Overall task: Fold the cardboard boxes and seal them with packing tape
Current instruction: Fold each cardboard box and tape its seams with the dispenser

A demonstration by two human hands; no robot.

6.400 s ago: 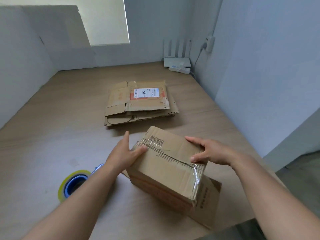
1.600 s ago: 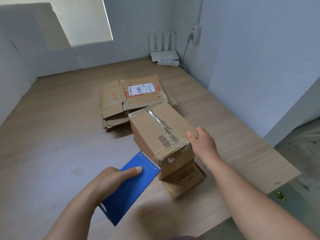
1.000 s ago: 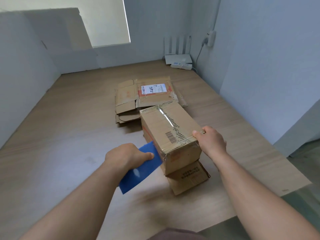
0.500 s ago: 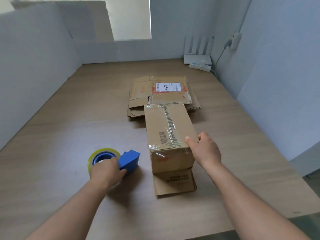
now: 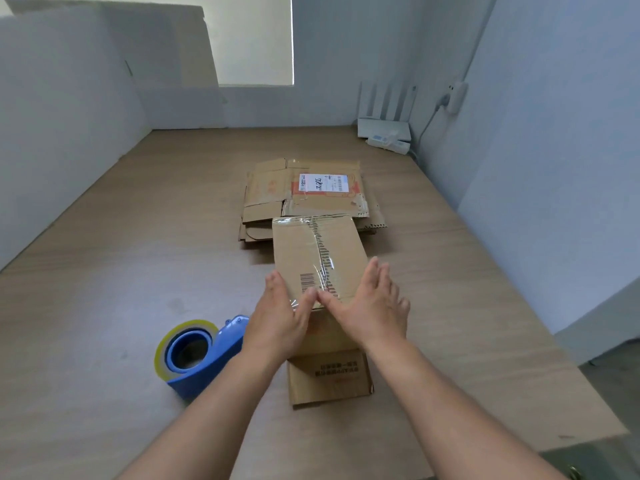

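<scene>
Head view: cardboard box (image 5: 318, 258) sat on the wood-grain table (image 5: 104, 271). It was a rectangular brown carton, long axis running away from the camera, with glossy clear tape wrinkled along its top seam. Left hand (image 5: 277, 320) and right hand (image 5: 370, 306) lay flat on the box's near end, fingers straight, thumbs almost meeting, gripping nothing. The hands hid the box's near face. One printed flap (image 5: 329, 379) lay flat in front of the box. Tape dispenser (image 5: 201, 355), blue plastic with a yellowish roll, stood left of the box, apart. Flattened cartons (image 5: 304, 192) lay stacked just behind the box; label print illegible.
</scene>
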